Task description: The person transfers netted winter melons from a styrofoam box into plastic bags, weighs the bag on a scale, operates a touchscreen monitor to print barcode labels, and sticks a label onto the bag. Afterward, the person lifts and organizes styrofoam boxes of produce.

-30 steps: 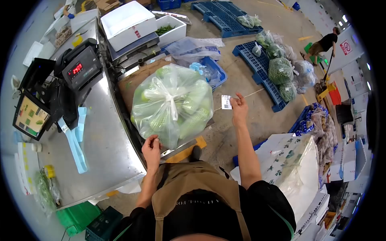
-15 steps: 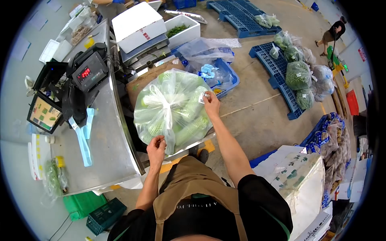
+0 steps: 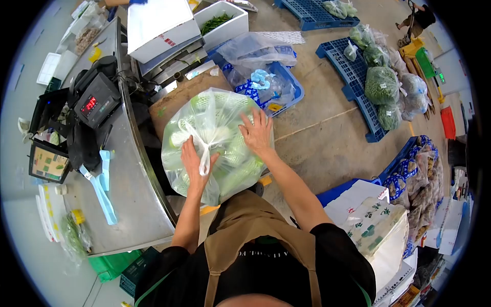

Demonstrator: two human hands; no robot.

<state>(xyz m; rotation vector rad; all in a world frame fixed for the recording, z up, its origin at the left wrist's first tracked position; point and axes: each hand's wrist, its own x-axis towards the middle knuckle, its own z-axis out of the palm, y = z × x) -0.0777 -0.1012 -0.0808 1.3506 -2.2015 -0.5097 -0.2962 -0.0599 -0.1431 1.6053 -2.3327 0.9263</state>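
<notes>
A large clear plastic bag [image 3: 225, 176] of pale green vegetables in foam netting sits in front of me, its neck gathered into a white knot [image 3: 205, 146]. My left hand [image 3: 195, 162] rests beside the knot, thumb and fingers apart, with the bag's white tail passing between them. My right hand [image 3: 257, 134] lies on the bag's right upper side, fingers spread. Under and behind the bag is a brown cardboard-like surface [image 3: 176, 105]. The palms' undersides are hidden.
Left stands a metal table [image 3: 135, 204] with a weighing display [image 3: 97, 100] and blue straps [image 3: 102, 192]. A blue basket [image 3: 294, 97] of plastic is beyond the bag. Bagged vegetables [image 3: 381, 84] sit on a blue pallet [image 3: 342, 64]. A white box [image 3: 376, 230] is close on my right.
My left hand has moved up from the bag's near edge to the knot. My right hand, earlier pinching by a white label, now lies spread on the bag. The bag sits slightly nearer me.
</notes>
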